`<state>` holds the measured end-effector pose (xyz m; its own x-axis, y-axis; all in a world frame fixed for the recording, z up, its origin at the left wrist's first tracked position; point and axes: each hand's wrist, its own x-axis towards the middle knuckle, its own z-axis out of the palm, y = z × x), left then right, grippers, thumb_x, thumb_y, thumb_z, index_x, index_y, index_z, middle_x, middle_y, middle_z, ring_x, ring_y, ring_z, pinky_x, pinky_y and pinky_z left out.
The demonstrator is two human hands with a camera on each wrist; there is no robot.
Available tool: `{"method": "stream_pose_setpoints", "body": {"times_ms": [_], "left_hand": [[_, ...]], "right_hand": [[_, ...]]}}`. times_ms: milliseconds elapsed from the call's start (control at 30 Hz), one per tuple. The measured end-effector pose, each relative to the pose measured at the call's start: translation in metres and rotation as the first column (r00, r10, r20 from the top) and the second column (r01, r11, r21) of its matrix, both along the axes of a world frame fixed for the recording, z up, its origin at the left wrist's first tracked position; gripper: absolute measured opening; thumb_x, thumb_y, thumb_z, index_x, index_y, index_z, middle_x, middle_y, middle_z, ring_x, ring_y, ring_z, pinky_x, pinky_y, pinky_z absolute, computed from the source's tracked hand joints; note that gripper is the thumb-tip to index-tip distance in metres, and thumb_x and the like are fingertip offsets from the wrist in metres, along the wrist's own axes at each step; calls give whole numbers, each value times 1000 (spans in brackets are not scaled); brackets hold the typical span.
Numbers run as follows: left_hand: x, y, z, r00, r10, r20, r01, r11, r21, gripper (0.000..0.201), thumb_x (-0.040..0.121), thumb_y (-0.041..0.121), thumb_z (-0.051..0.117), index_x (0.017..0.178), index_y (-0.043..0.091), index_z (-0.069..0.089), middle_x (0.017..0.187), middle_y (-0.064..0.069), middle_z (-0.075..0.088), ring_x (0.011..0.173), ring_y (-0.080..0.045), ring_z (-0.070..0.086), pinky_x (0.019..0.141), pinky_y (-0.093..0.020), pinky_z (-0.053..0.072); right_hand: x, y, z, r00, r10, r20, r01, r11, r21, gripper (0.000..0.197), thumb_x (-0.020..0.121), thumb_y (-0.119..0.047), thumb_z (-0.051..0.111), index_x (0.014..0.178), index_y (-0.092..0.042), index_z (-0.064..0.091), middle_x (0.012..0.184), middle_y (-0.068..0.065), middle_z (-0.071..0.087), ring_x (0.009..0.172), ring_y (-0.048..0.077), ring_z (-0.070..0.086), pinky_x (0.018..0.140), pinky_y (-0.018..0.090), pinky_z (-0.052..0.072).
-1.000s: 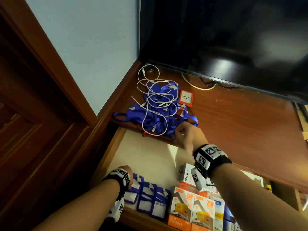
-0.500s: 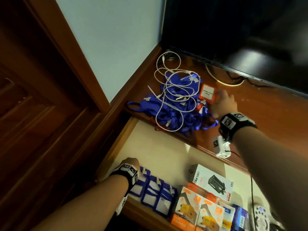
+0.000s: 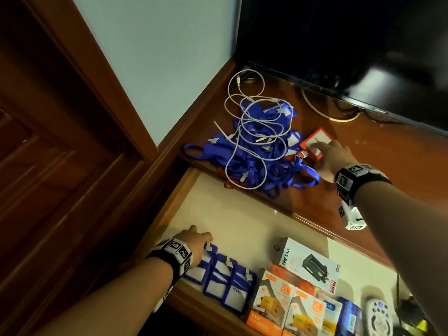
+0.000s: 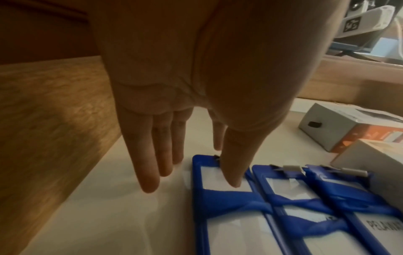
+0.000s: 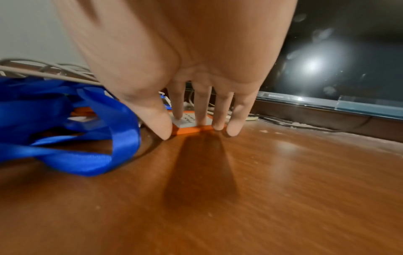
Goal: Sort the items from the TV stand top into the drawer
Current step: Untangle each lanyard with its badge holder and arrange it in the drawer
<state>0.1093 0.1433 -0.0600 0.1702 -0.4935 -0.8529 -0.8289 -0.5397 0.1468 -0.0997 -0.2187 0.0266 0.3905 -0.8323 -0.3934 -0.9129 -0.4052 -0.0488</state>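
Note:
On the TV stand top [image 3: 378,170] lies a tangle of blue lanyards [image 3: 254,161] with a white cable [image 3: 244,122] looped over it. An orange badge holder [image 3: 312,141] lies at the pile's right edge. My right hand [image 3: 332,156] rests on it with straight fingers; in the right wrist view the fingertips [image 5: 201,121] touch the orange badge holder [image 5: 191,128]. My left hand [image 3: 196,241] is in the open drawer [image 3: 242,221], fingers straight, thumb touching the leftmost of three blue badge holders [image 4: 226,203].
The drawer front holds the blue badge holders [image 3: 225,284], orange charger boxes [image 3: 286,309], a white charger box [image 3: 308,263] and a remote [image 3: 378,316]. A dark TV [image 3: 351,49] stands at the back. A wall and wooden door frame [image 3: 84,76] are on the left.
My right hand moved from the lanyard pile's front edge up to the orange badge holder and now rests on it. The left hand's fingers have straightened beside the blue badge holders.

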Motion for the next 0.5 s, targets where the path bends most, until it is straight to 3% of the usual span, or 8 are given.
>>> {"method": "stream_pose_setpoints", "body": {"times_ms": [167, 333, 400, 500], "left_hand": [[-8, 0, 0, 999, -32, -4, 32, 999, -7, 45, 96, 22, 55, 137, 41, 50, 143, -5, 42, 115, -30, 59, 99, -39, 53], [-9, 2, -2, 1000, -13, -14, 13, 1000, -21, 54, 95, 30, 57, 146, 40, 43, 140, -5, 52, 116, -29, 61, 100, -39, 53], [-9, 3, -1, 999, -10, -32, 9, 1000, -17, 57, 94, 32, 59, 148, 36, 43, 139, -5, 57, 117, -28, 62, 98, -36, 54], [-9, 5, 1, 999, 31, -35, -31, 999, -8, 59, 93, 32, 58, 149, 33, 42, 139, -5, 59, 116, -27, 62, 96, -35, 53]], "right_hand": [[-26, 10, 6, 995, -80, -63, 78, 996, -35, 70, 86, -43, 75, 148, -31, 46, 145, 15, 46, 136, 41, 41, 111, 52, 43], [-46, 26, 8, 998, -54, -38, 53, 998, -25, 51, 85, -41, 77, 130, -22, 62, 144, 11, 49, 137, 34, 44, 116, 46, 39], [-51, 31, 8, 998, -55, 10, 55, 998, -3, 43, 87, -34, 76, 124, -19, 60, 143, 12, 55, 131, 32, 53, 111, 41, 42], [-58, 36, 10, 998, -58, 36, 59, 998, -27, 56, 88, -32, 77, 136, -18, 53, 139, 13, 56, 128, 35, 54, 111, 45, 44]]}}
